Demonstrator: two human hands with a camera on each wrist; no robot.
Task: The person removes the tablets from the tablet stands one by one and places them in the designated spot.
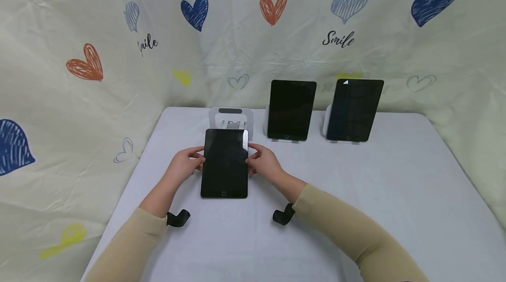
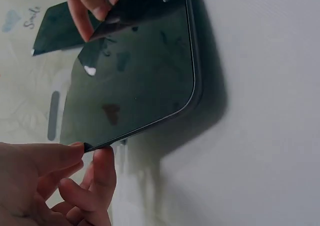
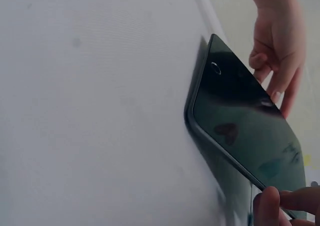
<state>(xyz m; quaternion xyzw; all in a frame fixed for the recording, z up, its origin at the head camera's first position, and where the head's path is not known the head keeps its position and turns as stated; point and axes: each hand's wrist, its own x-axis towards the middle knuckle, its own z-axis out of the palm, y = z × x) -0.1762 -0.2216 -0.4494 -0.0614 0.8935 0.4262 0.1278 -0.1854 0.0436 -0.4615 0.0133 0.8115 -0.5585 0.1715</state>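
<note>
A black tablet (image 1: 224,168) with a round home button faces up between both hands, its near edge close over the white table in the wrist views. My left hand (image 1: 186,164) pinches its left edge between thumb and fingers; my right hand (image 1: 264,162) pinches the right edge at about the same height. In the left wrist view the tablet (image 2: 140,71) slants, its glossy screen mirroring the printed hearts. Just behind it stands a white and grey tablet stand (image 1: 249,117), its lower part hidden by the tablet.
Two more black tablets, a middle one (image 1: 291,110) and a right one (image 1: 354,110), lean on white stands along the back of the table (image 1: 356,211). Behind hangs a cream cloth (image 1: 237,53) printed with hearts. Black wrist cameras project below each wrist.
</note>
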